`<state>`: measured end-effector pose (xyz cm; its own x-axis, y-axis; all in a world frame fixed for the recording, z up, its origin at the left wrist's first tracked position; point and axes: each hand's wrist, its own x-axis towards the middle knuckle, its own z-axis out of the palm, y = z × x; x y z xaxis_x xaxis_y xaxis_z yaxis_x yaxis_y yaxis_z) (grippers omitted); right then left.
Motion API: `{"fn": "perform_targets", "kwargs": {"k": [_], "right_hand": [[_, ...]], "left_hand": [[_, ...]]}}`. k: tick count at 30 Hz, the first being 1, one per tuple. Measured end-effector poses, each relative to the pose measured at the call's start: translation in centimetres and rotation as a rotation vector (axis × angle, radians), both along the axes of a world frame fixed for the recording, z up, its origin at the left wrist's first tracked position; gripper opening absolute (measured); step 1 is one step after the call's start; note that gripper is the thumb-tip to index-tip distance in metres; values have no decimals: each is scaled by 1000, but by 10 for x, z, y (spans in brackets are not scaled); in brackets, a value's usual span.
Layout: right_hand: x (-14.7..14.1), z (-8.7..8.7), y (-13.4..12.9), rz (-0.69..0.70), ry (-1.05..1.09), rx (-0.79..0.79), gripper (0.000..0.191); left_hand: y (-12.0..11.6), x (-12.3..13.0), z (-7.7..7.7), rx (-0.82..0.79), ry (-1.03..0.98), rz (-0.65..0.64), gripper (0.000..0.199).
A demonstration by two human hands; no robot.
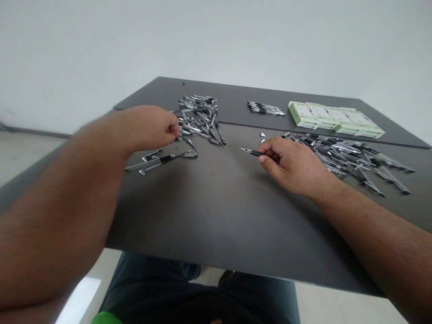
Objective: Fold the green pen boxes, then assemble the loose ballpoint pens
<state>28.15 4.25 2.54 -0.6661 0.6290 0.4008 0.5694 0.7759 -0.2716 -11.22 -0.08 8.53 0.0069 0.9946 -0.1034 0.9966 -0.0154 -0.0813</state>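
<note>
My right hand (290,163) is closed on a pen (251,152), whose silver tip and black grip stick out to the left. My left hand (158,127) has its fingers pinched together at the left edge of a heap of pens and caps (199,121); what they hold, if anything, is too small to make out. Several loose pens (165,159) lie just below and in front of that hand. Behind and to the right of my right hand spreads a large pile of pens (357,159).
Green and white boxes (334,119) lie at the back right of the grey table (216,216). Left of them is a row of pens (266,109). Small silver caps (262,135) sit above my right hand. A seam crosses the table; a white wall stands behind.
</note>
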Motion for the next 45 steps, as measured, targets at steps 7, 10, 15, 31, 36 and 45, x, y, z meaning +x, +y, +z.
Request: {"fn": "perform_targets", "kwargs": {"k": [7, 10, 15, 31, 36, 45], "right_hand": [[-2, 2, 0, -4, 6, 5, 17], [-2, 2, -1, 0, 6, -9, 16], [-1, -1, 1, 3, 3, -9, 18], [0, -6, 5, 59, -9, 4, 19], [1, -8, 6, 66, -20, 11, 18], [0, -5, 5, 64, -19, -17, 17]], "left_hand": [[-65, -17, -9, -48, 4, 30, 22], [-95, -25, -17, -22, 36, 85, 25], [-122, -36, -38, -3, 34, 104, 37], [-124, -42, -53, -112, 1, 188, 48], [-112, -36, -54, -84, -19, 186, 48], [-120, -18, -49, 11, -16, 144, 30]]}}
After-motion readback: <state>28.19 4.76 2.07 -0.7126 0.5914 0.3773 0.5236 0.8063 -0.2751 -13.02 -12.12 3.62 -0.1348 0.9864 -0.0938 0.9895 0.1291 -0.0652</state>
